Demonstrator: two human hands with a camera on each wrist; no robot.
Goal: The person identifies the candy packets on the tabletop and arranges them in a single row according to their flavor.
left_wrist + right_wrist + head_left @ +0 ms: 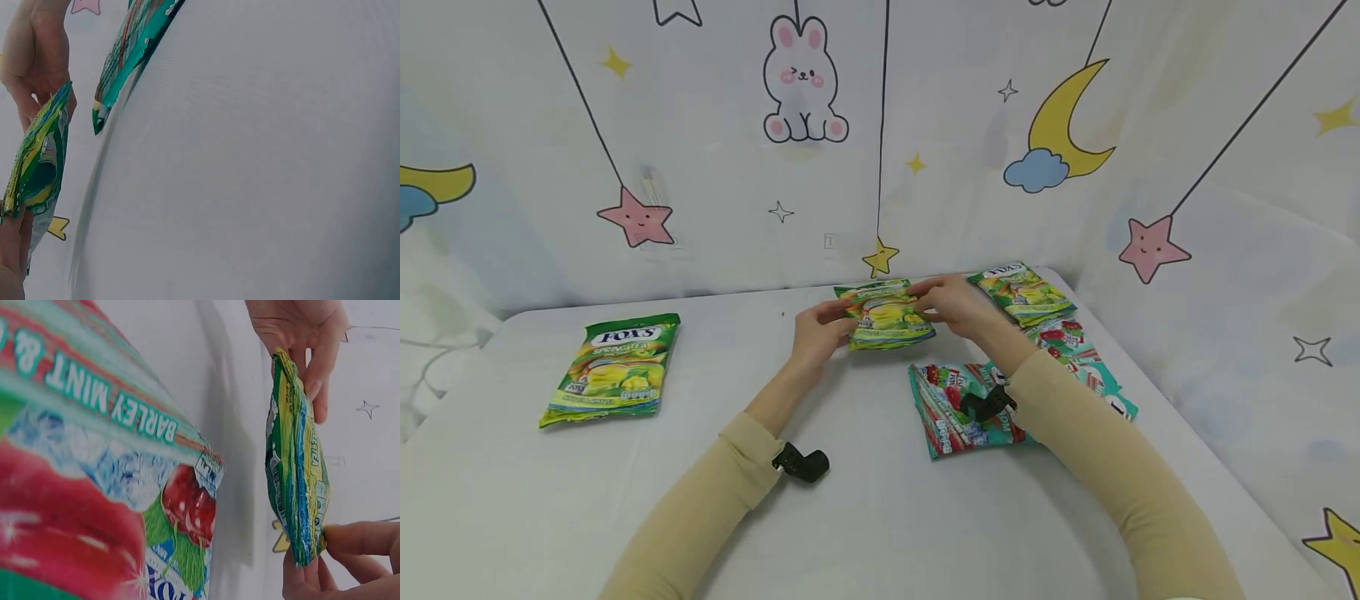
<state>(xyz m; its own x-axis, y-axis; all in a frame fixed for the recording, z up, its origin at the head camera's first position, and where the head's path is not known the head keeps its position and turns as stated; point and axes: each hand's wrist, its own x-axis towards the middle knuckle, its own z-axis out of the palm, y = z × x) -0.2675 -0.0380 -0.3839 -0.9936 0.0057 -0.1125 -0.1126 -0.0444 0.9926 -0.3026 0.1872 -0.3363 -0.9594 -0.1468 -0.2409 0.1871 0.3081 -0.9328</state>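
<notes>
Between both hands, near the table's back edge, is a green and yellow Fox's candy bag [887, 317]. My left hand [822, 335] grips its left edge, and my right hand [951, 304] pinches its right edge. The right wrist view shows the same candy bag [297, 462] side-on, with the left hand [306, 337] at one end and the right hand [356, 562] at the other. In the left wrist view the candy bag [40, 162] is seen edge-on, partly cut off with the left fingers [14, 240] below it.
Another green-yellow candy bag [613, 367] lies at the table's left. A third [1022, 292] lies at the back right, by a teal and red bag [1075, 350]. Another teal and red bag [958, 417] lies under the right forearm. A printed curtain [715, 167] stands behind the table.
</notes>
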